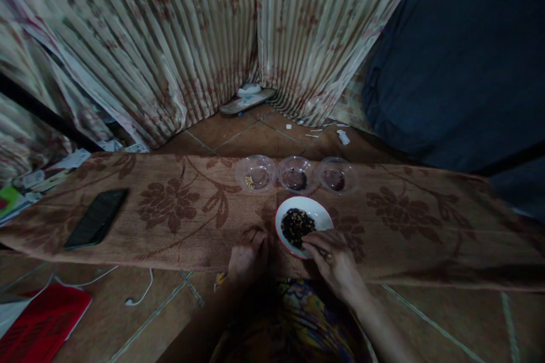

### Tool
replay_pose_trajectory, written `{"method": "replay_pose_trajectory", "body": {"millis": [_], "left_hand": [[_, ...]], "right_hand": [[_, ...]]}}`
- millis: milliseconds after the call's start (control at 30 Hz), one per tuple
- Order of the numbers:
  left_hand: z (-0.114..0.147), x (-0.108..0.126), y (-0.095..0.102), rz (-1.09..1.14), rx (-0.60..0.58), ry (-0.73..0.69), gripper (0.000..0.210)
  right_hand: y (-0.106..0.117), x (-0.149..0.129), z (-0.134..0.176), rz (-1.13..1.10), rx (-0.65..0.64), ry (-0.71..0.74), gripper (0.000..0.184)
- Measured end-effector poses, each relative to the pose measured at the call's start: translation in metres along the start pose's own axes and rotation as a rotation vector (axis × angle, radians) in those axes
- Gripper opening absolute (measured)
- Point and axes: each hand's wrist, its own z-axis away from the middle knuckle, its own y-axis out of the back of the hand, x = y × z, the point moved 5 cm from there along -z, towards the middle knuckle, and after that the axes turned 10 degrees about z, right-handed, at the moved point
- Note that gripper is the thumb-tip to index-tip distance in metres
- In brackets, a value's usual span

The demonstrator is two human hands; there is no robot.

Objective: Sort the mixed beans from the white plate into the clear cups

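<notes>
A white bowl with a red rim [326,218] holds a heap of mixed dark and pale beans [298,227]. My right hand [334,258] reaches over its near right side, thumb and forefinger pinched together at the beans; whatever is between the fingertips is too small to make out. My left hand [249,252] rests on the cloth left of the bowl, fingers curled in, their inside hidden. Behind the bowl stand three clear plastic cups in a row. The left cup [266,173] has a few pale beans, the middle cup [293,167] black ones, the right cup [334,167] dark red ones.
A brown flowered cloth [238,210] covers the long low table. A dark phone [97,218] lies at its left. Beyond are a skateboard [247,103] on the tiled floor and striped curtains [213,28]. A white cable and a red bag [51,317] lie at lower left.
</notes>
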Motion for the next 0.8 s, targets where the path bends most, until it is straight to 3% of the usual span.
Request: {"method": "replay_pose_trajectory", "body": {"millis": [100, 233, 367, 533, 800], "left_hand": [[0.000, -0.001, 0.000, 0.002, 0.004, -0.008, 0.018], [0.000, 0.000, -0.001, 0.002, -0.006, 0.003, 0.021], [0.000, 0.001, 0.000, 0.001, -0.001, 0.012, 0.021], [0.000, 0.002, 0.000, 0.011, 0.005, -0.011, 0.021], [0.000, 0.003, 0.002, -0.005, 0.025, -0.011, 0.018]], "right_hand": [[0.005, -0.010, -0.005, -0.088, 0.021, 0.003, 0.017], [0.013, 0.012, -0.009, -0.149, 0.076, -0.140, 0.019], [0.004, 0.028, -0.013, -0.207, 0.082, -0.247, 0.023], [-0.010, 0.020, -0.021, -0.262, 0.077, -0.249, 0.026], [-0.014, 0.018, -0.025, -0.232, 0.050, -0.219, 0.026]]}}
